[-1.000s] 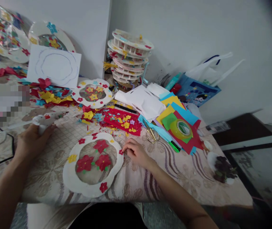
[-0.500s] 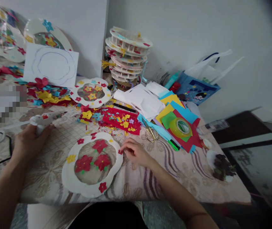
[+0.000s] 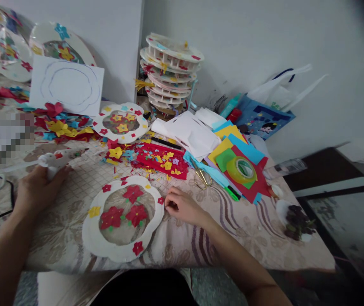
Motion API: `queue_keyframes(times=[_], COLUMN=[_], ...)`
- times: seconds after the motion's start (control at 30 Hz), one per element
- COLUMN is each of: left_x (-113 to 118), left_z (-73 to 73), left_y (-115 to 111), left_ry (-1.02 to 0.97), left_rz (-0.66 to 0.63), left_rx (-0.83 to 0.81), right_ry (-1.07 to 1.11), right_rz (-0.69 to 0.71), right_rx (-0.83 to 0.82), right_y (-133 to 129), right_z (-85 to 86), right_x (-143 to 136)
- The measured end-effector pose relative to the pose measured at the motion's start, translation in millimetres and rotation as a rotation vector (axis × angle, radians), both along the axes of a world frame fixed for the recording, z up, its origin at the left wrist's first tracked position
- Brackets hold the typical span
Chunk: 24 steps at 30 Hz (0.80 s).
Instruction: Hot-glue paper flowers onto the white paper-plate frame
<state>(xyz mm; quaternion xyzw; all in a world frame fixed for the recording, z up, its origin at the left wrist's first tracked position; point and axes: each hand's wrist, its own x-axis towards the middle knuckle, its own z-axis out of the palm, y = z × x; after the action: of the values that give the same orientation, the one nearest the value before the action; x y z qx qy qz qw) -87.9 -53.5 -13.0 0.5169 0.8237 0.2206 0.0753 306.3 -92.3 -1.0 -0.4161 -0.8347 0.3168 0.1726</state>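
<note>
A white scalloped ring (image 3: 90,231) lies flat near the table's front edge, with three large red flowers (image 3: 133,194) in its centre and small red and yellow pieces on its rim. My right hand (image 3: 182,207) rests at the ring's right edge, fingers curled, beside a small red flower (image 3: 160,200) on the rim. Whether its fingertips hold anything is hidden. On the left, my left hand (image 3: 40,187) is wrapped round a white glue gun (image 3: 53,160), whose nozzle points right over the gridded part of the cloth.
Paper scraps (image 3: 166,161) and a smaller decorated ring (image 3: 98,124) lie behind. Gold scissors (image 3: 203,178), coloured paper (image 3: 256,149) and yellow tape (image 3: 233,169) are to the right. Stacked white rings (image 3: 172,63) stand at the back. A cable (image 3: 12,193) runs at the left.
My right fingertips have drawn slightly right, off the small red flower, which stays on the rim. My left hand still holds the glue gun in about the same place.
</note>
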Motion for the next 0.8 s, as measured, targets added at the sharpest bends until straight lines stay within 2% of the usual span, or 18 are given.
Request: queue_keyframes(times=[0.13, 0.3, 0.33, 0.37, 0.43, 0.47, 0.5, 0.6, 0.63, 0.73, 0.77, 0.8], left_x=[0, 2, 1, 1, 0, 0, 0, 1, 1, 1, 1, 1], left_z=[1.3, 2.9, 2.5, 2.0, 1.0, 0.8, 0.9, 1.9, 2.2, 2.6, 2.7, 2.8], left_y=[0, -1, -1, -1, -1, 0, 0, -1, -1, -2, -2, -2], left_ry=[-0.002, 0.007, 0.003, -0.001, 0.007, 0.016, 0.020, 0.005, 0.000, 0.013, 0.020, 0.028], left_rz=[-0.010, -0.009, -0.009, -0.005, -0.003, -0.003, -0.009, -0.012, -0.005, 0.007, 0.004, 0.003], left_rx=[-0.006, -0.010, -0.014, -0.020, -0.029, -0.027, -0.023, -0.032, -0.038, -0.035, -0.037, -0.043], right_ry=[0.090, 0.288, 0.350, 0.409, 0.484, 0.504, 0.519, 0.540, 0.549, 0.625, 0.650, 0.666], right_rz=[-0.057, -0.265, -0.254, -0.180, 0.080, 0.171, 0.172, -0.108, -0.125, 0.089, 0.117, 0.090], right_rx=[-0.044, -0.019, -0.084, -0.199, -0.478, -0.553, -0.540, -0.248, -0.237, -0.487, -0.530, -0.523], right_y=[5, 10, 10, 10, 10, 10, 10, 11, 11, 10, 10, 10], right_z=[-1.1, 0.0, 1.6, 3.5, 7.6, 9.2, 10.4, 12.3, 13.0, 15.3, 15.7, 15.6], right_x=[1, 5, 6, 8, 12, 13, 13, 13, 12, 10, 10, 10])
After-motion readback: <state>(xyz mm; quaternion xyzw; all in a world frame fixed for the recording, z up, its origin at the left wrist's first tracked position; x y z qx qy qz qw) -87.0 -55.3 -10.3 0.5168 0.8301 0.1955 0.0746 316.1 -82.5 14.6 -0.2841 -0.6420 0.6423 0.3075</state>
